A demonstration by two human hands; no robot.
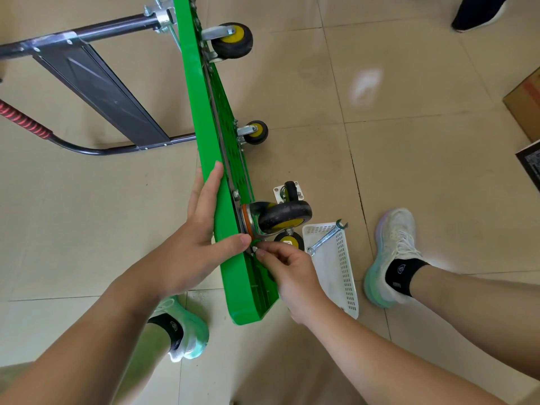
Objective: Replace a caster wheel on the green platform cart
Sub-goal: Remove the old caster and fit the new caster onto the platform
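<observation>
The cart (233, 287) stands on its long edge on the floor. Four casters are mounted on its underside. The near caster (285, 217) sits at the cart's near end. One loose caster (289, 192) lies on the floor just beyond it. One wrench (325, 237) lies across one basket (343, 276).

The left hand (201, 229) presses flat on the deck, fingers straight. The right hand (289, 273) pinches a small fastener (254, 250) at the near caster's plate.

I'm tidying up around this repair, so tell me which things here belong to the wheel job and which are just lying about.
Job:
cart, steadied by left hand
caster at its near end
fastener, pinched by right hand
loose caster on the floor
wrench, lying on the basket

Lying about:
cardboard box
dark shoe
</observation>
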